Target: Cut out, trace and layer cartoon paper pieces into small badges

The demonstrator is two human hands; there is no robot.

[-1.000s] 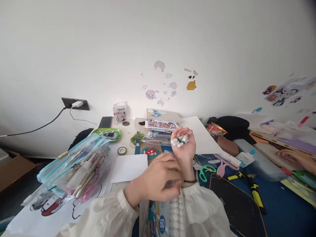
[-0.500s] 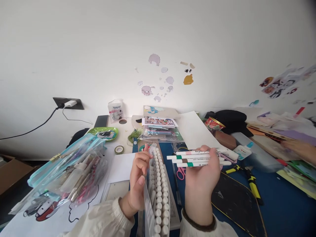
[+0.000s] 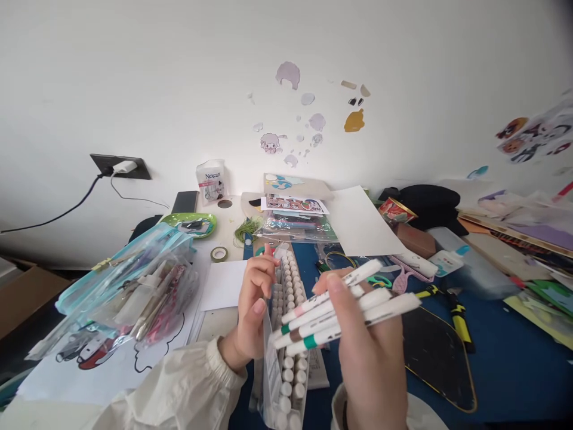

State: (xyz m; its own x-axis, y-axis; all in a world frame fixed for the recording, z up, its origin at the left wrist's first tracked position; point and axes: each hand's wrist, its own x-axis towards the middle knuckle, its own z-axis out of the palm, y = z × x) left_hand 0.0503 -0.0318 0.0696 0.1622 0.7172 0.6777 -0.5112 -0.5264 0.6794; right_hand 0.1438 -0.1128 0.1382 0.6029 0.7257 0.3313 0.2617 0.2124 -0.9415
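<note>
Several white markers (image 3: pixel 335 316) with pink, green and brown bands are held fanned out in my right hand (image 3: pixel 369 352), their banded ends pointing left over the marker case. The long clear case (image 3: pixel 271 376) stands lengthwise in front of me, filled with rows of white-capped markers (image 3: pixel 287 376). My left hand (image 3: pixel 253 304) is at the case's left side, fingers curled against its edge, thumb bent; it seems to hold the case wall.
Clear pouches of pens (image 3: pixel 134 292) lie on the left over a drawing. A tape roll (image 3: pixel 219 254) and white paper (image 3: pixel 224 285) sit beside my left hand. On the right are a dark board (image 3: pixel 436 352), yellow-black pliers (image 3: pixel 460 325) and a glue bottle (image 3: pixel 449 261). Stacked bags (image 3: pixel 295 224) lie ahead.
My right hand has moved down and toward the case, tilting and fanning the markers over it. My left hand stays at the case. The view has shifted, and the hand at the far right is gone.
</note>
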